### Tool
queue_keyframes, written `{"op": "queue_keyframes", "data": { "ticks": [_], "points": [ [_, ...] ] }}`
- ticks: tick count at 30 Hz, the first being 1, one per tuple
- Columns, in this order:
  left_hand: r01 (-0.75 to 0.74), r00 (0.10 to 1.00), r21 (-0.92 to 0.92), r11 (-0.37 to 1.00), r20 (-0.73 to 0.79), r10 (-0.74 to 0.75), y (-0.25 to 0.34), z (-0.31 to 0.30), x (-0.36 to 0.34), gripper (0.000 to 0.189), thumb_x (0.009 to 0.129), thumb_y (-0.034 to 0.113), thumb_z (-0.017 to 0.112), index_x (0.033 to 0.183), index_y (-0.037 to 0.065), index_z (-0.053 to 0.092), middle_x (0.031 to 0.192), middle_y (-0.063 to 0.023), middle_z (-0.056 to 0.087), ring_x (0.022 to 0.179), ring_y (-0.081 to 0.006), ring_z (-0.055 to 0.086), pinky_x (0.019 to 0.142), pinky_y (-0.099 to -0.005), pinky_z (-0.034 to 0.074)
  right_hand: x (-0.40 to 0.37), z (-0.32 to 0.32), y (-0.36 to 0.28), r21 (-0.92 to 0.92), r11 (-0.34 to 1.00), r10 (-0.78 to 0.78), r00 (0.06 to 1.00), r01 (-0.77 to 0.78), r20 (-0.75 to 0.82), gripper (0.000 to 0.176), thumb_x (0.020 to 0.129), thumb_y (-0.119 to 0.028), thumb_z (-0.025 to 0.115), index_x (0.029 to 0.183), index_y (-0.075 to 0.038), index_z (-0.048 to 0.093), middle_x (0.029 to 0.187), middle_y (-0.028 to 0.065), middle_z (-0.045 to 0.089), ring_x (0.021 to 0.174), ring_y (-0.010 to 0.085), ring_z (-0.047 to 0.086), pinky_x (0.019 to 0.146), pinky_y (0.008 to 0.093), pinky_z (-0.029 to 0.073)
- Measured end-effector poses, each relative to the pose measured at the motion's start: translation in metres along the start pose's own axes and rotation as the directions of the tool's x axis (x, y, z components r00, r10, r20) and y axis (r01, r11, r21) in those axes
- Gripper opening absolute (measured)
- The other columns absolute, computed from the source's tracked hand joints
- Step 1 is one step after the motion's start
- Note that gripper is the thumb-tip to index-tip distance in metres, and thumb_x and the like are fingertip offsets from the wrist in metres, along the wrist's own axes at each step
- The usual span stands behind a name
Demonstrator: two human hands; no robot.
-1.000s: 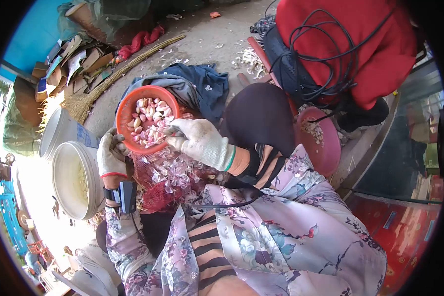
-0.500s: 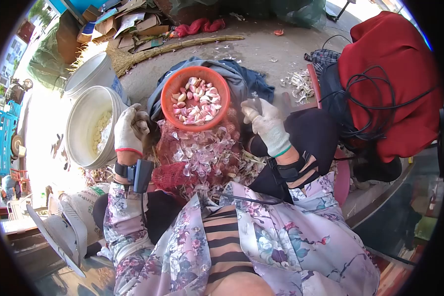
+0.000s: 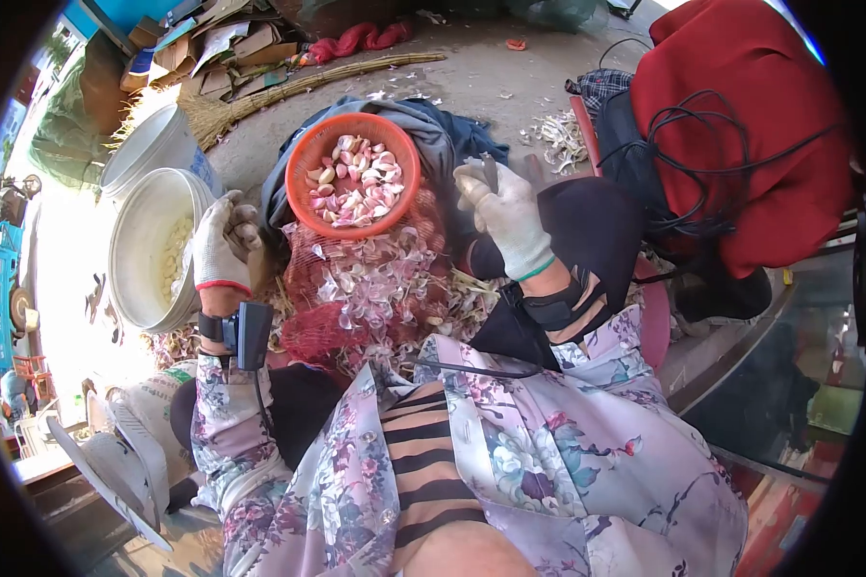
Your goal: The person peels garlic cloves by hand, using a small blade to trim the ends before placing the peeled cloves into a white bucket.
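Observation:
My left hand (image 3: 229, 245), in a white glove with a red cuff, is curled closed beside the rim of a white bucket (image 3: 123, 274); what it holds, if anything, is hidden. Pale peeled garlic cloves (image 3: 176, 252) lie inside that bucket. My right hand (image 3: 512, 221), gloved with a green cuff, is closed on a small knife (image 3: 491, 173), of which only a narrow dark end shows. Between my hands stands an orange basin (image 3: 296, 183) with pink-and-white unpeeled garlic cloves (image 3: 358, 181). It rests near a red net sack (image 3: 322, 332) strewn with garlic skins (image 3: 375, 288).
A second white bucket (image 3: 149, 149) stands behind the first. A straw broom (image 3: 289, 93) lies before a cardboard heap (image 3: 231, 48). Red cloth (image 3: 712, 87) with black cable (image 3: 707, 135) sits at right. More skins (image 3: 558, 139) are scattered on the ground.
The whole view has shifted, so the basin and buckets sit farther left and higher. My right hand has turned slightly, showing the knife's dark end more clearly. Both hands stay closed.

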State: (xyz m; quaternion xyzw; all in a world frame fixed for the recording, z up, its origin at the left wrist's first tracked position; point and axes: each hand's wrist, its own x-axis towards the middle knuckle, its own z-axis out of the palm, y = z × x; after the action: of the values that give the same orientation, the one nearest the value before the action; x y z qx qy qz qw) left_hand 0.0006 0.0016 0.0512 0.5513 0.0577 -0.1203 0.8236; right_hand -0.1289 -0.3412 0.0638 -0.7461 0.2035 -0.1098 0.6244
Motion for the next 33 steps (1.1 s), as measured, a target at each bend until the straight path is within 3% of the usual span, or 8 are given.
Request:
{"op": "queue_keyframes", "data": {
  "ticks": [6, 9, 18, 21, 24, 27, 31, 33],
  "points": [
    [-0.069, 0.996, -0.033, 0.997, 0.053, 0.07, 0.019, 0.026, 0.01, 0.031, 0.1, 0.024, 0.05, 0.119, 0.0, 0.055, 0.085, -0.007, 0.064, 0.062, -0.0111, 0.053, 0.055, -0.0243, 0.042, -0.042, 0.021, 0.01, -0.238, 0.969, -0.028, 0.986, 0.067, 0.166, 0.024, 0.086, -0.02, 0.069, 0.1, -0.002, 0.065, 0.082, 0.0138, 0.069, 0.073, 0.0267, 0.068, 0.067, 0.0348, 0.053],
    [-0.126, 0.991, -0.001, 0.992, 0.044, 0.126, 0.027, 0.039, 0.011, 0.031, 0.1, 0.023, 0.05, 0.119, -0.001, 0.056, 0.084, -0.0075, 0.064, 0.061, -0.0112, 0.053, 0.055, -0.0244, 0.044, -0.064, 0.023, 0.007, -0.281, 0.919, -0.194, 0.939, 0.275, 0.285, 0.022, 0.086, -0.02, 0.068, 0.1, -0.003, 0.065, 0.084, 0.0146, 0.07, 0.077, 0.0273, 0.069, 0.07, 0.0349, 0.053],
    [-0.119, 0.992, 0.118, 0.986, -0.03, 0.123, 0.019, 0.023, 0.023, 0.03, 0.099, 0.024, 0.052, 0.116, -0.001, 0.057, 0.082, -0.0084, 0.065, 0.059, -0.0125, 0.056, 0.053, -0.0272, 0.048, -0.052, 0.029, 0.022, -0.33, 0.931, -0.047, 0.946, 0.158, 0.319, 0.022, 0.087, -0.022, 0.067, 0.099, -0.004, 0.066, 0.081, 0.0152, 0.069, 0.076, 0.0301, 0.069, 0.068, 0.0375, 0.052],
    [-0.003, 0.992, 0.129, 0.992, -0.128, 0.019, -0.01, -0.001, 0.036, 0.023, 0.097, 0.021, 0.052, 0.11, 0.003, 0.058, 0.079, -0.0073, 0.063, 0.057, -0.0133, 0.055, 0.05, -0.0265, 0.047, -0.035, 0.033, 0.029, -0.317, 0.948, 0.11, 0.964, -0.029, 0.241, 0.022, 0.088, -0.022, 0.066, 0.097, -0.002, 0.066, 0.079, 0.0123, 0.07, 0.07, 0.0227, 0.068, 0.064, 0.0344, 0.051],
    [0.18, 0.952, 0.145, 0.973, -0.274, -0.135, -0.075, -0.062, 0.061, 0.014, 0.094, 0.018, 0.055, 0.101, 0.006, 0.058, 0.075, -0.0041, 0.058, 0.054, -0.0134, 0.05, 0.047, -0.0263, 0.044, -0.011, 0.043, 0.066, 0.016, 0.954, 0.288, 0.935, -0.298, 0.207, 0.021, 0.088, -0.019, 0.064, 0.103, -0.004, 0.065, 0.076, 0.0037, 0.067, 0.051, 0.0093, 0.052, 0.047, 0.026, 0.041],
    [0.315, 0.862, 0.242, 0.918, -0.478, -0.17, -0.123, -0.081, 0.052, 0.018, 0.092, 0.022, 0.058, 0.1, 0.006, 0.058, 0.079, -0.0043, 0.059, 0.057, -0.014, 0.052, 0.047, -0.0284, 0.043, 0.018, 0.053, 0.106, -0.083, 0.851, 0.524, 0.849, -0.519, 0.062, 0.024, 0.087, -0.019, 0.063, 0.106, -0.004, 0.064, 0.076, 0.0057, 0.068, 0.052, 0.0097, 0.054, 0.046, 0.0256, 0.041],
    [0.271, 0.858, 0.364, 0.891, -0.51, -0.053, -0.159, -0.096, 0.065, 0.024, 0.089, 0.026, 0.058, 0.087, 0.004, 0.065, 0.069, -0.0021, 0.056, 0.053, -0.0109, 0.048, 0.047, -0.03, 0.039, 0.069, 0.061, 0.098, -0.045, 0.944, 0.322, 0.944, -0.326, -0.075, 0.02, 0.086, -0.022, 0.062, 0.09, -0.002, 0.065, 0.071, 0.0065, 0.068, 0.055, 0.0157, 0.063, 0.054, 0.0312, 0.049],
    [0.313, 0.866, 0.621, 0.719, -0.498, 0.053, -0.183, -0.109, 0.081, 0.035, 0.089, 0.032, 0.054, 0.094, 0.0, 0.068, 0.081, -0.0126, 0.066, 0.069, -0.024, 0.06, 0.065, -0.0374, 0.046, 0.114, 0.06, 0.091, -0.162, 0.946, 0.265, 0.957, -0.282, -0.119, 0.021, 0.085, -0.024, 0.062, 0.093, -0.005, 0.068, 0.075, 0.009, 0.07, 0.06, 0.0185, 0.065, 0.058, 0.0328, 0.051]
  ]
}}
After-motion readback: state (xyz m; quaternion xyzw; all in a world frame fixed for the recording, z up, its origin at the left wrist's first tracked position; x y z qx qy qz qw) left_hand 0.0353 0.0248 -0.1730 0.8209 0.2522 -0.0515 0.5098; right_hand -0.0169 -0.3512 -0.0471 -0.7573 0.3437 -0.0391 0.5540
